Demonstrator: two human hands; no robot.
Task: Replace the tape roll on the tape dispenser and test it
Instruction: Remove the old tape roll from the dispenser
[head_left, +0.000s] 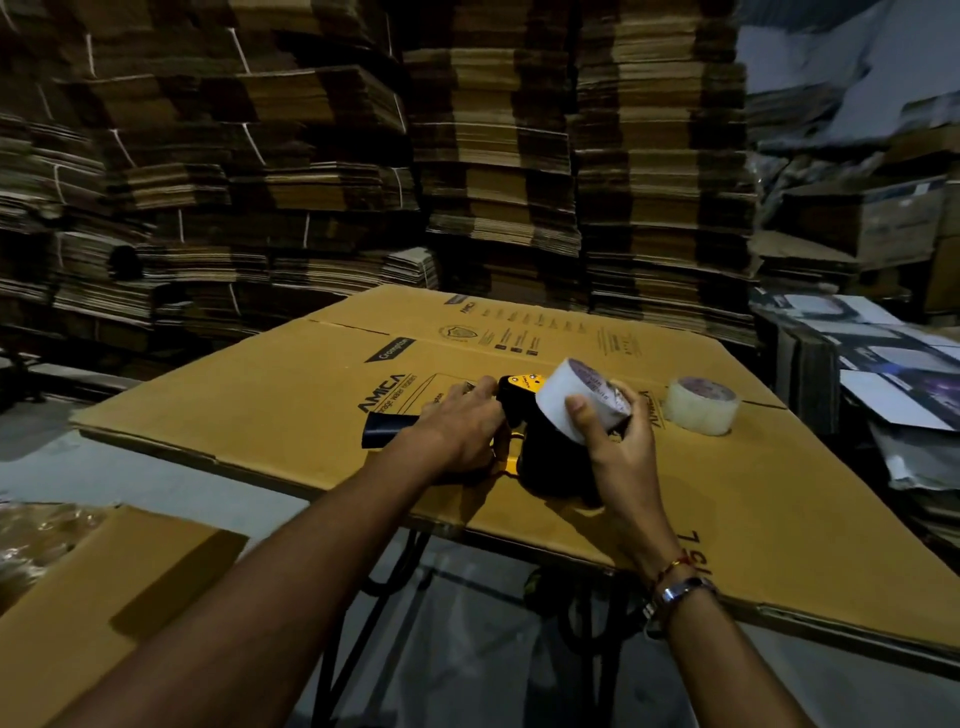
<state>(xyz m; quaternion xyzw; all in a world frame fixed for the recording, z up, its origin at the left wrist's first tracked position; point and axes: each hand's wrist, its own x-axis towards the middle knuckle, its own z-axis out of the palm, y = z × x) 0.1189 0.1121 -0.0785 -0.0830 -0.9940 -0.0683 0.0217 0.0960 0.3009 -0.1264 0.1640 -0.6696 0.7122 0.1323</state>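
A black and yellow tape dispenser (524, 415) lies on a flattened cardboard box (291, 395), its dark handle (387, 429) pointing left. My left hand (462, 428) presses down on the dispenser at the handle end. My right hand (615, 441) holds a white tape roll (569, 402), tilted, just above the dispenser's black hub side. A second, clear tape roll (701, 405) lies flat on the cardboard to the right, apart from both hands.
Tall stacks of flattened cartons (498, 156) fill the back. Another cardboard sheet (104, 587) lies at the lower left. Printed boxes and papers (883, 364) pile up at the right. A dark metal stand (384, 571) shows under the cardboard.
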